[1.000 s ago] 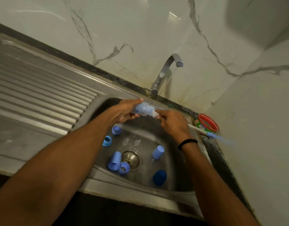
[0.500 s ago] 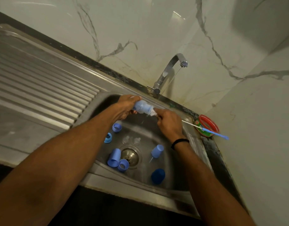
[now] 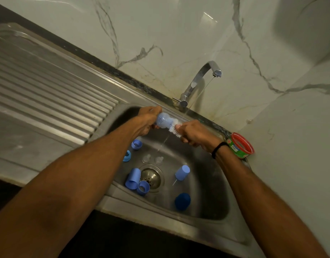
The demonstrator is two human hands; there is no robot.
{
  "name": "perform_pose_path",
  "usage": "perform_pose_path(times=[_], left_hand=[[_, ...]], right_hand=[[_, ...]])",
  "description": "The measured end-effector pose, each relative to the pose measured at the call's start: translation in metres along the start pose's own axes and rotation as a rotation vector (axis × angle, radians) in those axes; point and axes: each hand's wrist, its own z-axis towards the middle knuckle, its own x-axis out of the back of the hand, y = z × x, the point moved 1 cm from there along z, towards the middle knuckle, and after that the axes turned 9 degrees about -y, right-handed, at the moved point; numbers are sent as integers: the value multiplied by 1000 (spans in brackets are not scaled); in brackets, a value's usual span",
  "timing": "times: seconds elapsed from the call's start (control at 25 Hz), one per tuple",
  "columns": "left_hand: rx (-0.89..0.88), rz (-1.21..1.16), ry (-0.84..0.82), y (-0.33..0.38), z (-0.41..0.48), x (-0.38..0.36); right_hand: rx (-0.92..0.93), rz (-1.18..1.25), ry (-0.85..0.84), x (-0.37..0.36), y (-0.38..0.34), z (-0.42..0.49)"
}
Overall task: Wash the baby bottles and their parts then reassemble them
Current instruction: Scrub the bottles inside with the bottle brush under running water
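Gripping wet bottle (image 3: 163,121) sideways over the sink (image 3: 207,203) in curled left hand (image 3: 147,121) fingers, right hand (image 3: 196,135) fingers clamped on brush (image 3: 174,130) at its mouth; risks slipping free mid-scrub, dropping among caps (image 3: 132,178) below.

A home kitchen: steel sink (image 3: 207,223) with ribbed drainboard (image 3: 48,94), tap (image 3: 197,81), marble-look wall (image 3: 160,25).

Bottle (image 3: 163,121): clear bluish, held sideways over sink (image 3: 207,202), white brush (image 3: 174,130) at its mouth. On sink floor: three blue caps (image 3: 132,178), three blue rings (image 3: 136,144), two clear teats (image 3: 146,158)
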Motion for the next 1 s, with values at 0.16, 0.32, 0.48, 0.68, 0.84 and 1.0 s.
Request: perform_pose_path(times=[0.16,0.32,0.48,0.68,0.84,1.0], left_hand=[[60,85,-17,-5,2,0],[37,83,-16,-2,0,-1],[55,93,33,-2,-1,1],[10,108,54,0,0,0],[-14,88,41,-2,-1,-2],[-23,86,41,-2,0,-2]], right_hand=[[-17,-324,199,-6,17,0],[12,-28,16,-9,9,-2],[-78,-152,190,-20,4,6],[-18,79,89,-26,-1,5],[-33,46,168,-28,2,7],[-49,-10,240,-29,3,9]])
